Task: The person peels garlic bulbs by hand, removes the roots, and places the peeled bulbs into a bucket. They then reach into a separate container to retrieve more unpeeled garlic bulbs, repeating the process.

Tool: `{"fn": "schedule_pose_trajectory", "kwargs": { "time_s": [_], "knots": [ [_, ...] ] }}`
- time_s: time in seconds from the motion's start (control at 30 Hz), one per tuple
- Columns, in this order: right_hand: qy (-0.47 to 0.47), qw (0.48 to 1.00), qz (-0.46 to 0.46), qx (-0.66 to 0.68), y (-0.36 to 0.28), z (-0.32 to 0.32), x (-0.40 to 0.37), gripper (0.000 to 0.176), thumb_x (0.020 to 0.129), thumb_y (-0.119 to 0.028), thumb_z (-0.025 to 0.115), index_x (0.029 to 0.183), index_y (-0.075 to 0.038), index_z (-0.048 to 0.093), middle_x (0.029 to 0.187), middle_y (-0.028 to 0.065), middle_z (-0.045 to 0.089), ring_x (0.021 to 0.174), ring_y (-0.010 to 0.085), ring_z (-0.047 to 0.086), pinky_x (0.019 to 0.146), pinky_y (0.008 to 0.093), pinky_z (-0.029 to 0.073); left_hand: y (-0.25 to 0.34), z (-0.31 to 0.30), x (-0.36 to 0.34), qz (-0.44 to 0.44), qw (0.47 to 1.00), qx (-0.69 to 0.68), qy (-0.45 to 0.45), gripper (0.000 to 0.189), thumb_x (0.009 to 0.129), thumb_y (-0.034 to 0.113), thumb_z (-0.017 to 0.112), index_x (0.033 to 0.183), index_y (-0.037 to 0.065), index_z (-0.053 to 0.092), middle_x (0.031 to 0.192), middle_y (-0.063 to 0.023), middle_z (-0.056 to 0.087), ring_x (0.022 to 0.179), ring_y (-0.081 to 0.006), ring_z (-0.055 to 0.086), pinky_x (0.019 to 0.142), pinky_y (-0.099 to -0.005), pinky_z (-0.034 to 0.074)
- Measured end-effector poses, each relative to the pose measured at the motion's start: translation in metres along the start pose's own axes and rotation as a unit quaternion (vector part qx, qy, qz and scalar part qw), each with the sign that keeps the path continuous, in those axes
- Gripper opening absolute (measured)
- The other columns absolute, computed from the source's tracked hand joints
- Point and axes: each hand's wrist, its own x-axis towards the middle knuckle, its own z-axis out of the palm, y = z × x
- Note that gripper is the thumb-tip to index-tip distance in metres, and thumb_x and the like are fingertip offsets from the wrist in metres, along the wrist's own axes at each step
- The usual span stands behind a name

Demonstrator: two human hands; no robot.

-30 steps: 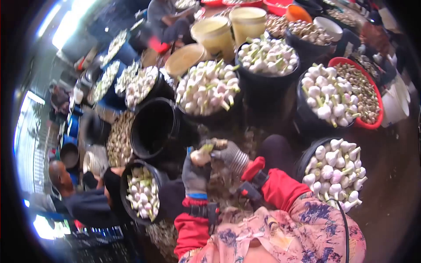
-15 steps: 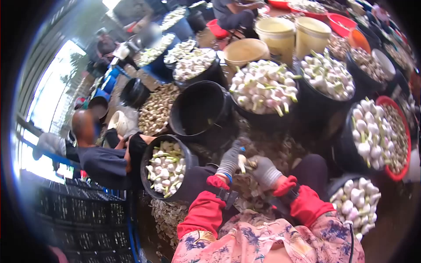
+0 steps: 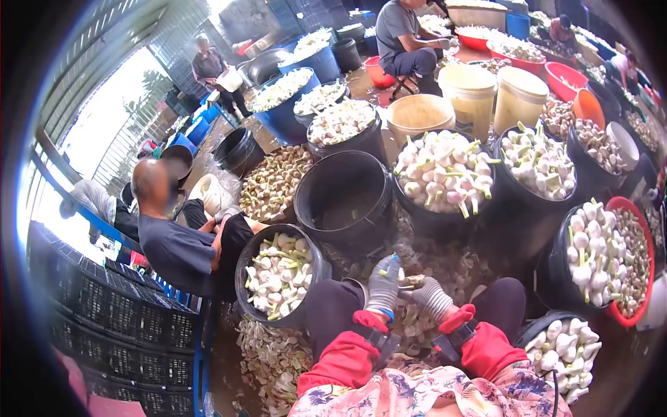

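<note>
My left hand [image 3: 383,285], in a grey glove with blue at a fingertip, is closed around a garlic bulb [image 3: 401,275], of which only a pale bit shows between the fingers. Close beside it, my right hand [image 3: 431,297] in a striped grey glove pinches a brownish garlic bulb [image 3: 415,281], partly hidden by the fingers. Both hands are together above my lap, over a floor strewn with garlic skins [image 3: 417,323]. To the left of my knee stands a black bucket of trimmed white garlic [image 3: 279,274].
A black bucket [image 3: 344,191] with bare inner walls stands ahead, beside heaped garlic [image 3: 445,170]. More garlic buckets [image 3: 561,351] line my right. A seated person [image 3: 177,247] works at the left, near black crates [image 3: 118,320]. Beige buckets [image 3: 467,97] stand farther back.
The view has shifted, so the surroundings sit lower and farther right. The white bulb, plainly visible in my left hand before, is now mostly covered by fingers. My hands remain close together.
</note>
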Motion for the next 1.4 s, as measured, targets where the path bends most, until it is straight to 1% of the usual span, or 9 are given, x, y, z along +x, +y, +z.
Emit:
{"fn": "schedule_pose_trajectory", "kwargs": {
  "time_s": [0.07,0.27,0.47,0.6,0.77,0.97,1.0,1.13,1.4],
  "knots": [
    [0.009,0.97,-0.044,-0.239,-0.019,-0.009,0.002,0.017,0.076,-0.003,0.069,0.093,-0.002,0.067,0.085,0.0015,0.067,0.074,0.0084,0.059,0.071,0.0241,0.049,-0.036,-0.031,0.024,0.255,0.943,0.211,-0.024,0.026,0.092,0.019,0.055,0.108,0.0,0.061,0.1,-0.0066,0.064,0.09,-0.0137,0.058,0.082,-0.0257,0.045],
    [0.221,0.974,-0.055,0.016,0.023,-0.065,0.036,0.013,0.076,-0.013,0.069,0.086,-0.005,0.066,0.08,0.0063,0.068,0.072,0.0125,0.061,0.069,0.0267,0.05,0.029,-0.035,-0.028,0.024,0.967,-0.172,-0.188,0.034,0.089,0.019,0.06,0.116,0.003,0.048,0.083,-0.0039,0.057,0.072,-0.0159,0.058,0.058,-0.0256,0.048],
    [0.267,0.89,0.026,-0.37,0.022,-0.084,0.044,0.035,0.072,-0.036,0.069,0.096,-0.01,0.067,0.089,0.0148,0.066,0.08,0.0344,0.062,0.073,0.0353,0.05,0.024,-0.047,-0.034,-0.128,0.887,-0.44,-0.052,0.041,0.085,0.048,0.057,0.097,0.01,0.06,0.093,-0.0057,0.063,0.089,-0.0223,0.06,0.062,-0.0337,0.053],
    [-0.032,0.753,0.104,-0.648,0.032,-0.093,0.042,0.042,0.074,-0.034,0.068,0.113,-0.019,0.063,0.108,0.0087,0.064,0.1,0.0276,0.06,0.084,0.0317,0.048,0.02,-0.061,-0.026,-0.124,0.876,-0.466,-0.017,0.045,0.084,0.05,0.057,0.095,0.007,0.061,0.085,-0.0063,0.061,0.079,-0.0208,0.059,0.066,-0.0347,0.052],
    [0.001,0.965,-0.166,-0.204,-0.025,-0.007,-0.007,0.051,0.073,-0.024,0.074,0.12,-0.008,0.058,0.113,0.0096,0.062,0.107,0.0205,0.057,0.096,0.0304,0.041,0.01,-0.057,-0.015,-0.167,0.875,-0.443,-0.103,0.045,0.09,0.048,0.046,0.102,0.006,0.059,0.084,-0.0046,0.061,0.077,-0.0206,0.057,0.067,-0.0331,0.051],
    [-0.066,0.989,-0.066,-0.115,-0.026,0.013,-0.002,0.02,0.079,-0.018,0.068,0.092,-0.003,0.066,0.083,0.007,0.067,0.075,0.0109,0.059,0.072,0.0266,0.047,-0.038,-0.045,0.01,0.007,0.997,-0.002,0.081,0.043,0.087,0.05,0.051,0.1,0.01,0.059,0.088,-0.0039,0.061,0.075,-0.0184,0.057,0.067,-0.032,0.049],
    [-0.122,0.974,-0.122,-0.147,-0.031,0.012,-0.011,0.023,0.08,-0.022,0.068,0.093,-0.003,0.065,0.083,0.0081,0.067,0.074,0.0121,0.058,0.072,0.0281,0.047,0.013,-0.023,-0.009,-0.168,0.943,-0.249,0.142,0.044,0.086,0.053,0.052,0.096,0.011,0.06,0.083,-0.0035,0.061,0.071,-0.0172,0.056,0.061,-0.0317,0.049],
    [-0.169,0.938,-0.058,-0.297,-0.073,-0.002,-0.025,0.041,0.081,-0.041,0.065,0.099,-0.004,0.063,0.087,0.0147,0.066,0.079,0.0241,0.062,0.075,0.0357,0.048,0.033,-0.015,0.025,-0.181,0.962,-0.202,0.031,0.045,0.087,0.056,0.05,0.092,0.012,0.061,0.071,-0.0016,0.059,0.055,-0.0157,0.054,0.046,-0.0274,0.044],
    [-0.057,0.902,-0.015,-0.428,-0.045,-0.054,0.032,0.044,0.083,-0.048,0.058,0.097,-0.007,0.065,0.087,0.0197,0.064,0.084,0.0396,0.06,0.073,0.0426,0.048,0.075,0.077,0.154,0.385,0.882,0.272,-0.004,0.036,0.084,0.02,0.063,0.117,0.008,0.057,0.107,-0.0132,0.062,0.1,-0.0271,0.058,0.09,-0.0342,0.045]
  ]
}}
